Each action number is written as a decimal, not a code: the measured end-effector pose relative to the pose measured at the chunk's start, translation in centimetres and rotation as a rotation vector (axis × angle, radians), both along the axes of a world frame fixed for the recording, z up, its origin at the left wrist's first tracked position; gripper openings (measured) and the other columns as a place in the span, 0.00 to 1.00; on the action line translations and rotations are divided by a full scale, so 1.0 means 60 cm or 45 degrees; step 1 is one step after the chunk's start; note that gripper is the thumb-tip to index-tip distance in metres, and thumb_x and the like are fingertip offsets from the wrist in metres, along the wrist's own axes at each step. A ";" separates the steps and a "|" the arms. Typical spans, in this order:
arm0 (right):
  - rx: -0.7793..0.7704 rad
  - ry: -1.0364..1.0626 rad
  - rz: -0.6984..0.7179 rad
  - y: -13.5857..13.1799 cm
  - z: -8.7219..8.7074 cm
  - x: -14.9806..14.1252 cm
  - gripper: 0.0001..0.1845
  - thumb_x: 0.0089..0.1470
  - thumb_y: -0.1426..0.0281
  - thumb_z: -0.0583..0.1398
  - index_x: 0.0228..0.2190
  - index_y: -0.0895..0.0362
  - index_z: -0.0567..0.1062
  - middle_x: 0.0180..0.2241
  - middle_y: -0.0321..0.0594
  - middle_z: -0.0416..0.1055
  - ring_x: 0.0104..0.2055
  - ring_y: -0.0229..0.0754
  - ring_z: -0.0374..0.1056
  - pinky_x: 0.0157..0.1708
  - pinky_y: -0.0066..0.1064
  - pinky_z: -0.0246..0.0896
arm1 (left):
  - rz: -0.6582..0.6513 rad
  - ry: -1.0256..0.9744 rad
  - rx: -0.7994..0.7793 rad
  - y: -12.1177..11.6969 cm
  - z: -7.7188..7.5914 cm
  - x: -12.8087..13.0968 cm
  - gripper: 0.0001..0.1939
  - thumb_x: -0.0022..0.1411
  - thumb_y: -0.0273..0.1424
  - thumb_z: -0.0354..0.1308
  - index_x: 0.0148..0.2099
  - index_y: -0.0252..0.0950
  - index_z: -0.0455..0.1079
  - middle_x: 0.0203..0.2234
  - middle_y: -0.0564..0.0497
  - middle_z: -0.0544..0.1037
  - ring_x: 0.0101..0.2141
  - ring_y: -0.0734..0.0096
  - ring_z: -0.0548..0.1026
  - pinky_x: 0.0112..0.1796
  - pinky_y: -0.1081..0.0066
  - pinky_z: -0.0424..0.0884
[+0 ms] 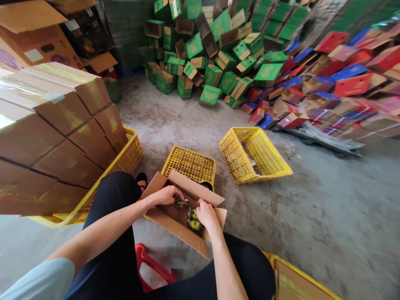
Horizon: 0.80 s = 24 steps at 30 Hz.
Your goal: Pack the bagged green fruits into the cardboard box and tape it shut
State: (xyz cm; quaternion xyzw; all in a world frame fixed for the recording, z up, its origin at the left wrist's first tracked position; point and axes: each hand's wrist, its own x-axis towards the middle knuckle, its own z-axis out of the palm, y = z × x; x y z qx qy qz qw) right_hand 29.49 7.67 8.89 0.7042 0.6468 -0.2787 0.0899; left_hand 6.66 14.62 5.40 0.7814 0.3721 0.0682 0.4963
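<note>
An open cardboard box [175, 229] sits between my knees with its flaps spread. My left hand [168, 195] reaches in over its left side, fingers closed on a small yellow-green and dark packet [181, 203] in clear, shiny wrap. Inside the right end, my right hand [206, 213] has curled fingers gripping the edge of a second such packet [194, 221]. What is inside the wraps is too small to make out. Bare cardboard shows between the two packets.
An upturned yellow crate [189, 162] lies just beyond the box, and another yellow crate [261, 156] stands to its right. Stacked cartons [56, 137] rise at left. Green boxes [209, 95] and red-blue boxes [353, 85] are heaped behind. A red stool [142, 266] shows below.
</note>
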 end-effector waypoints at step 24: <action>0.064 0.350 0.028 0.008 0.014 0.031 0.20 0.67 0.70 0.51 0.44 0.56 0.83 0.33 0.44 0.83 0.39 0.45 0.79 0.45 0.30 0.66 | 0.169 0.167 0.208 -0.002 -0.024 -0.003 0.29 0.57 0.17 0.53 0.60 0.32 0.75 0.56 0.41 0.79 0.55 0.56 0.76 0.60 0.63 0.69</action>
